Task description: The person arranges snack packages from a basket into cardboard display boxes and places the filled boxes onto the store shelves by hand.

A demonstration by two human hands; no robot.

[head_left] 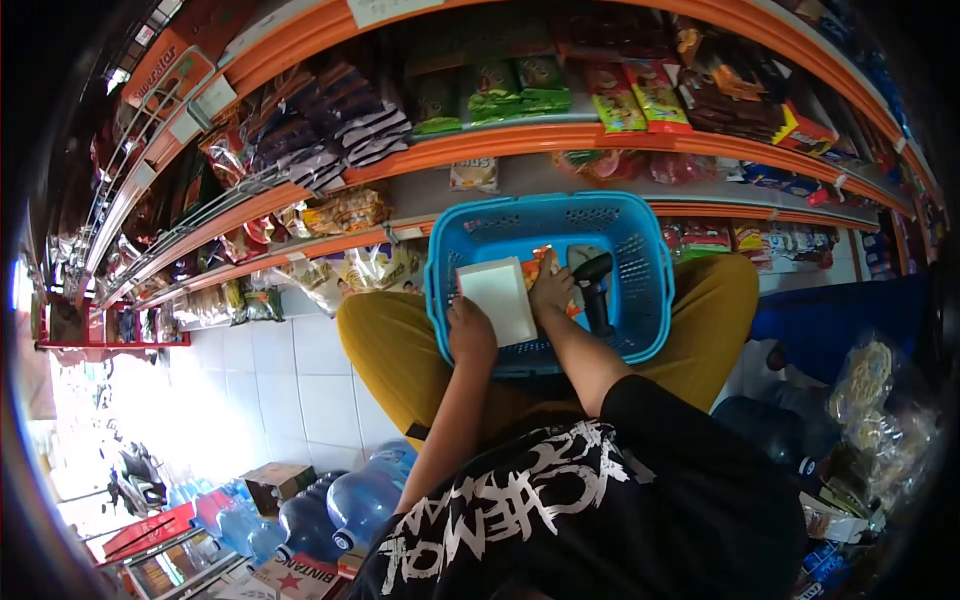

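Note:
A blue plastic basket [655, 345] with perforated sides sits between my crossed legs. My left hand [470, 332] grips the lower left edge of a white, shallow box [497, 300], which is tilted over the basket's left side. Inside the basket, my right hand [551, 290] has its fingers around an orange packet [533, 266], whose printing is too small to read. Right beside that hand, a black handheld scanner [597, 300] leans with its head up. A greyish item [580, 257] lies behind the scanner, partly hidden.
Orange-edged shelves [480, 140] full of snack packets curve around the front and left. Large blue water bottles [370, 505] and a cardboard box [277, 487] stand at lower left on the tiled floor [335, 400]. A clear plastic bag [880, 420] and dark blue cloth [850, 325] are at right.

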